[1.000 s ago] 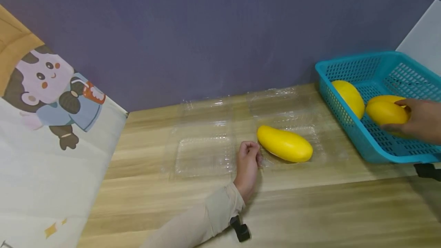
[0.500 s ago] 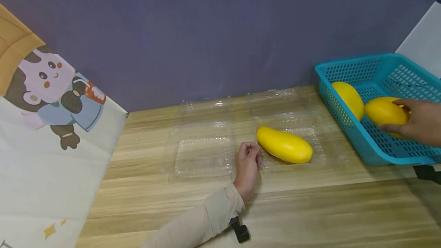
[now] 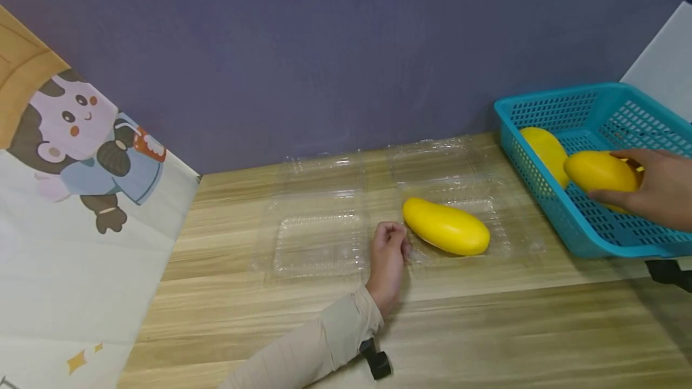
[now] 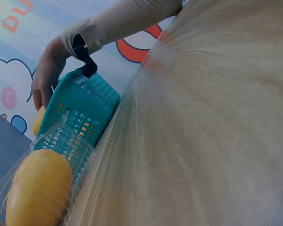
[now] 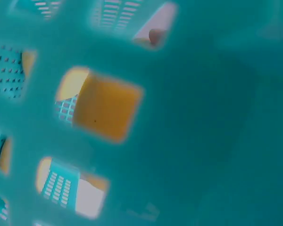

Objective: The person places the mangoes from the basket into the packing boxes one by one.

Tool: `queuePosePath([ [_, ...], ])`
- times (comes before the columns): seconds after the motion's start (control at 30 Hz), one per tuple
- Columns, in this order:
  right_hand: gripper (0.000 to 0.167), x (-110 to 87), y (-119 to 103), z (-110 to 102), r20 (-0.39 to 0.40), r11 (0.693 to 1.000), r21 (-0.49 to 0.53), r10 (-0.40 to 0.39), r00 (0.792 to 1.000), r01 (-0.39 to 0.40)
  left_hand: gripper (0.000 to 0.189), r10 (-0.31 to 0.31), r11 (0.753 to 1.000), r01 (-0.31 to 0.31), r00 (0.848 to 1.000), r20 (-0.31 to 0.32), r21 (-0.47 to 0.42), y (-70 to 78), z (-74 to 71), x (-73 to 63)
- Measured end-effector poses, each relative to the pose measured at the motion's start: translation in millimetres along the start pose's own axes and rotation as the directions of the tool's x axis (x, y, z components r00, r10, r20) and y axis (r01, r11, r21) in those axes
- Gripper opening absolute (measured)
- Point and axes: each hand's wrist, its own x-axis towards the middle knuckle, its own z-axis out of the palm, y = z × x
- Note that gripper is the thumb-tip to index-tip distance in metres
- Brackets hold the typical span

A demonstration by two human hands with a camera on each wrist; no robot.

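Observation:
In the head view my right hand (image 3: pixel 665 188) grips a yellow mango (image 3: pixel 601 171) inside the blue-green basket (image 3: pixel 581 233), thumb on the near side. Another mango (image 3: pixel 546 152) lies against the basket's left wall. A third mango (image 3: pixel 446 227) rests in an opened clear plastic box (image 3: pixel 500 236) on the table. My left hand (image 3: pixel 387 266) pinches that box's left edge with curled fingers. The left wrist view shows the boxed mango (image 4: pixel 40 188) up close, with the basket (image 4: pixel 80 106) behind. Basket wall (image 5: pixel 203 117) fills most of the right wrist view.
A second opened clear box (image 3: pixel 321 245) lies on the wooden table (image 3: pixel 227 317) left of my left hand. A dark wall panel (image 3: pixel 324 59) stands along the back. A cartoon-printed sheet (image 3: pixel 59 257) borders the left side.
My right hand has shifted slightly left inside the basket, carrying its mango a little left and up toward the mango by the wall. The left hand and boxes stay in place.

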Motion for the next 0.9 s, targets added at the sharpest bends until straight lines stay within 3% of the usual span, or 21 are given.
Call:
queuePosePath([
  [0.63, 0.085, -7.2, -20, -8, 0.009, 0.999, -0.027, -0.031, 0.999, 0.032, 0.005, -0.004, 1.0, 0.004, 1.0, 0.005, -0.013, 0.1, 0.3, 1.7],
  [0.9, 0.081, -11.2, -29, -8, -0.007, 0.995, -0.025, -0.093, 0.996, 0.093, 0.005, -0.007, 1.0, 0.007, 1.0, -0.001, -0.016, 0.2, 0.5, 1.4],
])
